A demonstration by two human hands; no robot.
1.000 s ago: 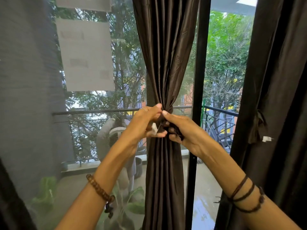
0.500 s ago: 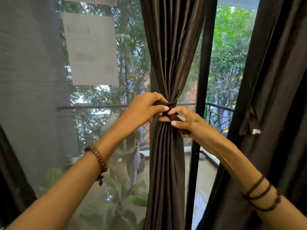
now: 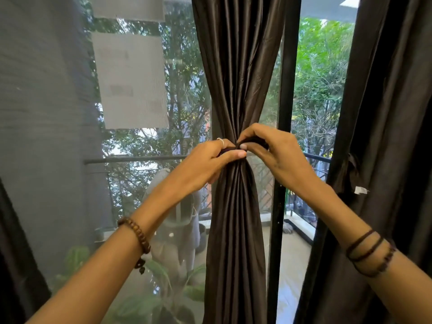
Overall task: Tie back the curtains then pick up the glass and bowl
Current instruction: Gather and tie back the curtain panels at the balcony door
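Head view, hands (image 3: 240,157) gripping curtain (image 3: 236,78), mesh screen (image 3: 58,136)

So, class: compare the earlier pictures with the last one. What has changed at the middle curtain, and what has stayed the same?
The right hand has risen from below the tie to arch over it, fingers curled onto the dark tie band. The left hand keeps pinching the band from the left. The white tag seen between the hands a second ago is now hidden. The middle curtain stays gathered, and the right curtain stays tied.
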